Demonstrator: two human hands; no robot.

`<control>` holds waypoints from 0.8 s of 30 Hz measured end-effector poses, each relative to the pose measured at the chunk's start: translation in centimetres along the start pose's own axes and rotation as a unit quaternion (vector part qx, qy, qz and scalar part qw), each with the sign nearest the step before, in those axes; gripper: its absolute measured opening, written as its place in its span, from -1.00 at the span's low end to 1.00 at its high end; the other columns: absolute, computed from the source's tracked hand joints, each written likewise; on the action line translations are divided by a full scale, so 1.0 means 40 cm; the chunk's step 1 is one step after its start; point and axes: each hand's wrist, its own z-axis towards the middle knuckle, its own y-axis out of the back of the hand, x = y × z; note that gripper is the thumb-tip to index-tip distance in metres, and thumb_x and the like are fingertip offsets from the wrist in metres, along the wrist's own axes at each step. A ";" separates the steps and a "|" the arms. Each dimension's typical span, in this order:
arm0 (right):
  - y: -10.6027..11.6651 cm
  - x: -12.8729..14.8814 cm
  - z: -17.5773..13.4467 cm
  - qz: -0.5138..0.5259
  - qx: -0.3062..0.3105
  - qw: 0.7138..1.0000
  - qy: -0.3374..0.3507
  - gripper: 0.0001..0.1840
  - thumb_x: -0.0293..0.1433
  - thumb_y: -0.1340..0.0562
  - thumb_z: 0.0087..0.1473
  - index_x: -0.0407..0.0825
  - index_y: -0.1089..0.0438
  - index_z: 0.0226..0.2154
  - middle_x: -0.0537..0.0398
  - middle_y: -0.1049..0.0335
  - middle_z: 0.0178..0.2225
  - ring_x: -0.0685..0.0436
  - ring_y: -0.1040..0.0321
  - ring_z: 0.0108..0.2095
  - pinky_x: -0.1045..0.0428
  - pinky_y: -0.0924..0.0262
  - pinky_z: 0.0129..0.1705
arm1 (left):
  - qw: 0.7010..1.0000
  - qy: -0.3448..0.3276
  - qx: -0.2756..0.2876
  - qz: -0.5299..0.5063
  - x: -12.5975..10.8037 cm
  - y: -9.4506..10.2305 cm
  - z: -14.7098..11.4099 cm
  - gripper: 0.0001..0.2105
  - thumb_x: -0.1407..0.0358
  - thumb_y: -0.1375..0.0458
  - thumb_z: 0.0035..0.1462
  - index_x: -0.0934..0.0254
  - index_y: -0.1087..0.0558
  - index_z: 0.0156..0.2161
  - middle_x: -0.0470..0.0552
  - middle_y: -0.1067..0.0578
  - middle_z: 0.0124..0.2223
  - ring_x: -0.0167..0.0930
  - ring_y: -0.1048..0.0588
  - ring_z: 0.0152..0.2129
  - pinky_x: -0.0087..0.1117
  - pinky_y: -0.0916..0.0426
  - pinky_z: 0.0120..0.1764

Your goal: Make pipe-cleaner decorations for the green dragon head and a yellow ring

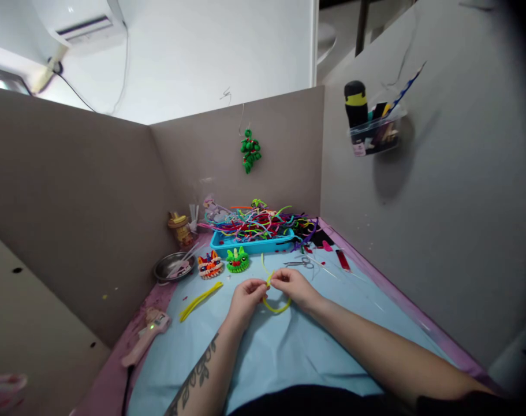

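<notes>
Both hands meet over the middle of the blue cloth, pinching one yellow pipe cleaner [276, 311]. My left hand [247, 297] grips it between thumb and fingertips, and my right hand [296, 287] pinches it just beside. Below the hands the pipe cleaner bends in a loop; a thin end sticks up above them. A bundle of yellow pipe cleaners [201, 301] lies to the left. Beyond my left hand sit a green fuzzy animal head [237, 260] and an orange and white one [210, 265]. Scissors [305, 263] lie just past my right hand.
A blue tray [254, 247] heaped with coloured pipe cleaners stands at the back. At left are a metal bowl [162, 269], a patterned cup [182, 231] and a pink glue gun [148, 338] with a lit green light. Grey partitions [284, 150] enclose the table; a clear bin [377, 136] hangs at right.
</notes>
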 end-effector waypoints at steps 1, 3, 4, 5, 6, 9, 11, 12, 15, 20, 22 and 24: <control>-0.001 0.000 0.000 -0.002 0.000 1.000 0.001 -0.81 -0.30 -0.27 -0.20 -0.11 -0.34 -0.57 0.16 -0.32 -0.56 0.01 -0.20 -0.50 0.08 -0.09 -0.40 | 1.000 0.001 -0.003 0.005 0.000 -0.001 0.000 -0.72 0.22 -0.31 -0.22 0.37 -0.44 -0.40 -0.03 -0.49 -0.53 -0.54 -0.37 -0.63 -0.54 -0.18 -0.53; -0.003 0.001 0.000 0.007 -0.003 1.000 -0.010 -0.79 -0.29 -0.28 -0.21 -0.10 -0.33 -0.53 0.17 -0.30 -0.56 0.03 -0.17 -0.54 0.10 -0.06 -0.48 | 1.000 -0.001 -0.014 0.019 0.001 0.000 0.001 -0.71 0.23 -0.31 -0.24 0.35 -0.41 -0.38 -0.06 -0.47 -0.57 -0.53 -0.37 -0.65 -0.55 -0.17 -0.55; -0.004 0.002 0.001 0.018 -0.008 1.000 -0.019 -0.77 -0.28 -0.28 -0.22 -0.09 -0.33 -0.50 0.19 -0.28 -0.57 0.04 -0.15 -0.56 0.11 -0.04 -0.52 | 0.999 -0.005 -0.022 0.027 0.001 0.001 0.002 -0.70 0.24 -0.31 -0.24 0.34 -0.40 -0.36 -0.08 -0.46 -0.58 -0.52 -0.38 -0.65 -0.55 -0.16 -0.56; -0.004 0.002 0.002 0.032 -0.017 0.999 -0.026 -0.75 -0.27 -0.28 -0.21 -0.08 -0.32 -0.47 0.20 -0.26 -0.57 0.05 -0.13 -0.58 0.12 -0.02 -0.55 | 0.999 -0.011 -0.035 0.032 0.001 0.004 0.004 -0.69 0.25 -0.31 -0.24 0.34 -0.39 -0.35 -0.08 -0.45 -0.59 -0.51 -0.38 -0.64 -0.55 -0.16 -0.56; -0.003 0.001 0.004 0.047 -0.029 0.998 -0.030 -0.74 -0.25 -0.27 -0.20 -0.08 -0.31 -0.45 0.22 -0.24 -0.58 0.06 -0.11 -0.59 0.13 -0.01 -0.57 | 0.998 -0.016 -0.052 0.035 0.000 0.008 0.006 -0.68 0.24 -0.30 -0.24 0.33 -0.38 -0.34 -0.08 -0.46 -0.58 -0.50 -0.40 -0.63 -0.55 -0.16 -0.56; 0.006 -0.003 0.010 0.084 -0.065 0.994 -0.030 -0.70 -0.19 -0.25 -0.16 -0.07 -0.29 -0.42 0.22 -0.22 -0.57 0.06 -0.13 -0.58 0.13 -0.05 -0.53 | 0.992 -0.035 -0.121 0.029 -0.007 0.022 0.013 -0.67 0.21 -0.28 -0.22 0.33 -0.37 -0.32 -0.02 -0.49 -0.51 -0.46 -0.44 -0.56 -0.53 -0.19 -0.52; 0.014 -0.006 0.014 0.092 -0.074 0.992 -0.035 -0.68 -0.17 -0.25 -0.15 -0.07 -0.29 -0.40 0.20 -0.25 -0.54 0.06 -0.15 -0.56 0.13 -0.06 -0.52 | 0.986 -0.047 -0.157 0.020 -0.011 0.032 0.016 -0.66 0.18 -0.27 -0.21 0.32 -0.37 -0.31 -0.01 -0.50 -0.47 -0.44 -0.45 -0.53 -0.52 -0.21 -0.50; 0.017 -0.006 0.015 0.090 -0.070 0.993 -0.035 -0.68 -0.17 -0.25 -0.15 -0.07 -0.30 -0.40 0.18 -0.26 -0.52 0.06 -0.16 -0.56 0.13 -0.06 -0.52 | 0.985 -0.052 -0.166 0.015 -0.013 0.035 0.017 -0.66 0.18 -0.27 -0.21 0.32 -0.37 -0.31 -0.01 -0.50 -0.47 -0.44 -0.45 -0.53 -0.51 -0.21 -0.50; 0.022 -0.002 0.012 0.068 -0.034 0.997 -0.019 -0.67 -0.16 -0.24 -0.13 -0.07 -0.32 -0.39 0.18 -0.27 -0.54 0.06 -0.12 -0.59 0.13 0.00 -0.57 | 0.983 -0.053 -0.174 -0.001 -0.017 0.039 0.016 -0.66 0.16 -0.27 -0.21 0.31 -0.38 -0.31 -0.01 -0.51 -0.45 -0.45 -0.45 -0.52 -0.52 -0.20 -0.49; 0.017 0.012 0.001 0.044 0.006 0.999 -0.011 -0.72 -0.20 -0.26 -0.16 -0.08 -0.32 -0.44 0.19 -0.29 -0.56 0.09 -0.04 -0.65 0.13 0.09 -0.62 | 0.988 -0.033 -0.153 -0.013 -0.016 0.036 0.010 -0.60 0.15 -0.30 -0.24 0.32 -0.42 -0.26 0.05 -0.54 -0.39 -0.44 -0.46 -0.50 -0.50 -0.22 -0.46; 0.018 0.015 0.000 0.036 0.004 0.999 -0.011 -0.74 -0.22 -0.26 -0.16 -0.08 -0.31 -0.49 0.22 -0.24 -0.61 0.10 0.00 -0.66 0.14 0.12 -0.63 | 0.991 -0.019 -0.129 -0.015 -0.015 0.034 0.009 -0.57 0.15 -0.31 -0.25 0.35 -0.45 -0.24 0.09 -0.55 -0.35 -0.42 -0.48 -0.48 -0.48 -0.24 -0.43; 0.022 0.017 0.001 0.026 -0.005 1.000 -0.011 -0.76 -0.24 -0.26 -0.17 -0.08 -0.29 -0.54 0.24 -0.19 -0.65 0.10 0.01 -0.67 0.14 0.14 -0.62 | 0.994 -0.003 -0.109 -0.020 -0.015 0.032 0.008 -0.57 0.16 -0.32 -0.26 0.37 -0.46 -0.24 0.12 -0.55 -0.33 -0.41 -0.48 -0.47 -0.47 -0.25 -0.42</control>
